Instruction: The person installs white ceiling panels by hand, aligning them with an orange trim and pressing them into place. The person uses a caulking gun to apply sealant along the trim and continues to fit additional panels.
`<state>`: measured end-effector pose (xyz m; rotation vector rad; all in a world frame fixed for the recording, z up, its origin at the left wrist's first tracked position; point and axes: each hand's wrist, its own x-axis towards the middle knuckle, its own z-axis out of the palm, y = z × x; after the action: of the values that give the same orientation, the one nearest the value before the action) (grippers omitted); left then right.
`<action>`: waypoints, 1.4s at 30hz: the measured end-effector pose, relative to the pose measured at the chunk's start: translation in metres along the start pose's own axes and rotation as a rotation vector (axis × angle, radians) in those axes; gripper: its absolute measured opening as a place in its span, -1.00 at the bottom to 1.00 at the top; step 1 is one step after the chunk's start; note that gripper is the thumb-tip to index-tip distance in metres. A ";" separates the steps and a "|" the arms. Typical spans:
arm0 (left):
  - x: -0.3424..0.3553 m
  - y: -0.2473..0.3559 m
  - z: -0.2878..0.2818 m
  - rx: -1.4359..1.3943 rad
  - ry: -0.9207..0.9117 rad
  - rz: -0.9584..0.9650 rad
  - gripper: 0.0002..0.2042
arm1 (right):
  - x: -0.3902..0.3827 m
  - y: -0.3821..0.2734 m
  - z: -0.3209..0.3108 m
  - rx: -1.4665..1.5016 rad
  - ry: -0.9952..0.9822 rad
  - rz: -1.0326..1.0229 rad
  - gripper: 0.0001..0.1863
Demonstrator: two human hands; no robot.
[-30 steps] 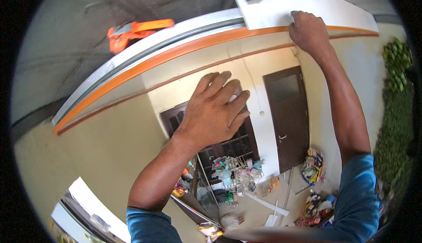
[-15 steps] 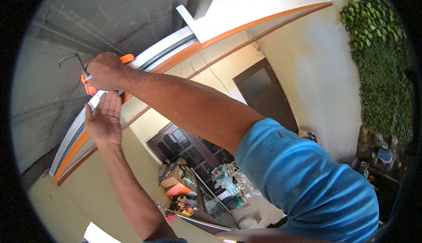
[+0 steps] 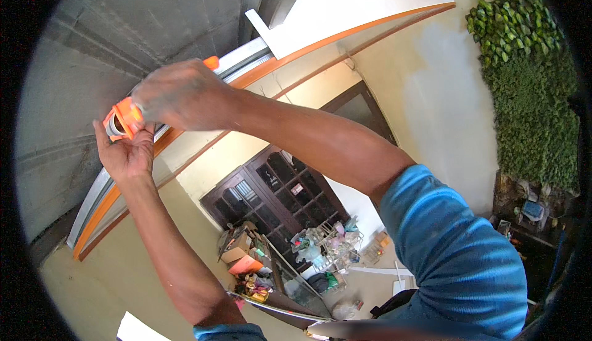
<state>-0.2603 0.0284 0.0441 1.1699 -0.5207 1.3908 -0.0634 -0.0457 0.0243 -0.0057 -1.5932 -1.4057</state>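
Observation:
An orange caulking gun (image 3: 127, 118) is raised at the upper left, beside the long metal rail (image 3: 246, 55) with its orange lower edge. A round, grey-rimmed end of the gun shows a dark inside. My left hand (image 3: 128, 156) cups this end from below, palm up, fingers on either side. My right hand (image 3: 188, 94), smeared by motion, is closed over the gun farther right. A small orange part sticks out past its knuckles. The right hand hides much of the gun, and its rod cannot be seen.
A grey ceiling (image 3: 86, 82) lies close above my hands. A white panel (image 3: 364, 11) covers the rail's right part. Below are dark glazed doors (image 3: 271, 187), a cabinet piled with boxes (image 3: 237, 251) and a cluttered rack (image 3: 324, 245). Green plants (image 3: 530, 94) hang at the right wall.
My right hand has moved right and the gun has turned; its hooked rod has gone out of sight. My left hand, open below the gun before, has risen and closed around its end.

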 end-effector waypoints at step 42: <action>-0.306 -0.210 -0.110 0.881 -0.325 -0.632 -0.53 | -0.170 -0.136 -0.158 0.630 -0.011 1.583 -0.69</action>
<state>-0.1616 0.0222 -0.3297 2.0633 0.3005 0.8589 0.0497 -0.1161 -0.2097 -0.7220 -1.3098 0.3132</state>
